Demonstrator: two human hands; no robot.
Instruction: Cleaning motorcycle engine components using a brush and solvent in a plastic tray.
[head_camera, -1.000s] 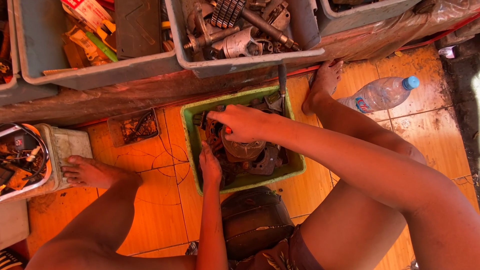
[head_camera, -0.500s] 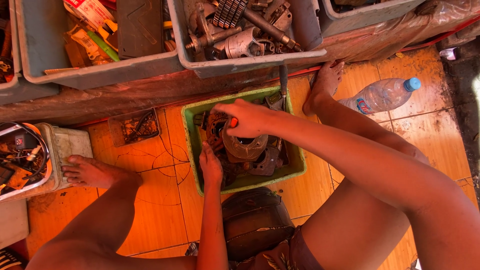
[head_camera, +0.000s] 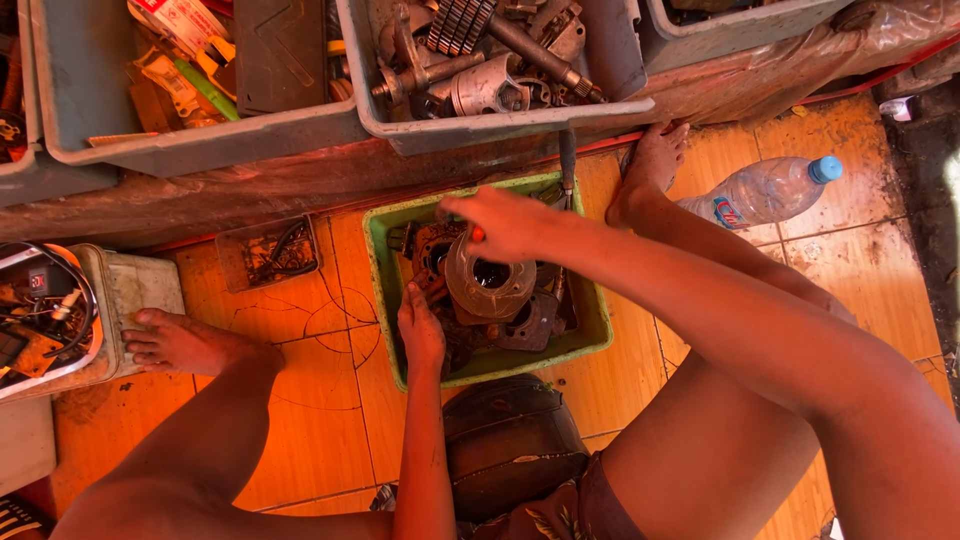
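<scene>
**Engine cylinder in the green tub**

I see a grimy round metal cylinder part (head_camera: 489, 285) with a dark open bore, tilted on a heap of greasy engine pieces inside the green plastic tub (head_camera: 592, 330), which sits on the orange tiled floor between my legs.

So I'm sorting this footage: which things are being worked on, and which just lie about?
In use:
left hand
right hand
round metal part
green tub

Lying about:
plastic bottle
grey bin of metal parts
small tray
</scene>
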